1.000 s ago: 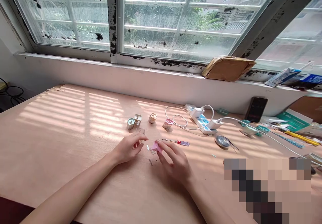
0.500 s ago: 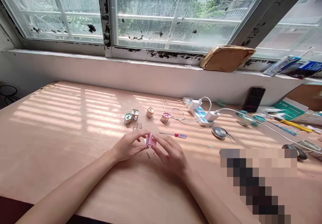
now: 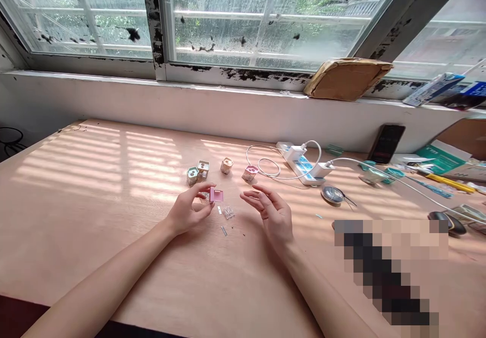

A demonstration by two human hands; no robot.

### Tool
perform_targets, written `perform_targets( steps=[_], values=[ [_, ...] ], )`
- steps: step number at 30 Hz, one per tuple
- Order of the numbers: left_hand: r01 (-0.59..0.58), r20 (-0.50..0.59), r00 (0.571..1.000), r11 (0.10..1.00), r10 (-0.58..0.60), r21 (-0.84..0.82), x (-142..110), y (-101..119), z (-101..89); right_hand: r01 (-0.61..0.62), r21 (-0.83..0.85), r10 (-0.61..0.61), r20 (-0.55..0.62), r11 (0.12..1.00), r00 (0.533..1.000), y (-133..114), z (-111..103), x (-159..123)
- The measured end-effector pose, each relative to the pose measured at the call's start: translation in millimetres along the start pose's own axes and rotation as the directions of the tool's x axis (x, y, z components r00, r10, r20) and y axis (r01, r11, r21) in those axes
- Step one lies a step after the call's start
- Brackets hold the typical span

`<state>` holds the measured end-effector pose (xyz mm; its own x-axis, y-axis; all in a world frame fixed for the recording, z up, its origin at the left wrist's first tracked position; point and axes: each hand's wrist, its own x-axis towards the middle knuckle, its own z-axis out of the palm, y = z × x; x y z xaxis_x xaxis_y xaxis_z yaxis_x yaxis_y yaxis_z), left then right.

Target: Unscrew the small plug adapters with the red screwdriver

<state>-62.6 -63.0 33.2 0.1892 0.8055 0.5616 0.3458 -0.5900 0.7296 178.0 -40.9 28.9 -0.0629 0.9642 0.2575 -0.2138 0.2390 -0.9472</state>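
Note:
My left hand [image 3: 192, 209] pinches a small pink plastic sharpener piece [image 3: 217, 195] between thumb and fingers, its hollow side turned right. To its right my right hand [image 3: 271, 216] hovers, fingers apart and holding nothing. Between the hands a clear ribbed plastic piece [image 3: 228, 212] lies on the table. Near it are a small metal plate [image 3: 219, 210], a thin sharpener blade [image 3: 224, 230] and two tiny dark bits, possibly screws. Beyond the hands stand two-hole pencil sharpeners: a green one [image 3: 192, 175], a whitish one [image 3: 203, 169], an orange one [image 3: 227, 165] and a pink one [image 3: 249, 173].
Behind on the right, a power strip [image 3: 299, 164] carries white plugs and a looping cable. Further right lie a round silver object [image 3: 333, 195], a leaning phone [image 3: 386, 144] and a yellow cutter [image 3: 448, 181]. A pixelated patch covers the right front.
My right hand has let go of the pink piece and drawn right, over where the screwdriver lay. My left hand has lifted the piece leftward. The clear ribbed piece now shows on the table.

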Motion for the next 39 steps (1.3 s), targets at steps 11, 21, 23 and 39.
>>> perform_targets(
  steps=[11,21,23,39],
  values=[
    [-0.194,-0.048,0.980,0.981,0.194,-0.010,1,3,1.4,-0.340,0.278,0.363,-0.038,0.899,0.931,4,-4,7],
    [-0.011,0.082,0.997,1.000,0.013,-0.023,-1,-4,-1.6,0.105,-0.570,-0.104,0.034,0.815,0.994,3,-19,4],
    [0.018,0.080,0.997,1.000,-0.017,-0.015,-1,-5,-1.2,0.238,-0.692,-0.145,0.191,0.682,0.971,3,-15,2],
    [-0.003,0.123,0.992,1.000,0.001,0.017,-1,-2,4.2,0.396,-0.734,-0.040,0.451,0.552,0.891,11,-5,4]
  ],
)
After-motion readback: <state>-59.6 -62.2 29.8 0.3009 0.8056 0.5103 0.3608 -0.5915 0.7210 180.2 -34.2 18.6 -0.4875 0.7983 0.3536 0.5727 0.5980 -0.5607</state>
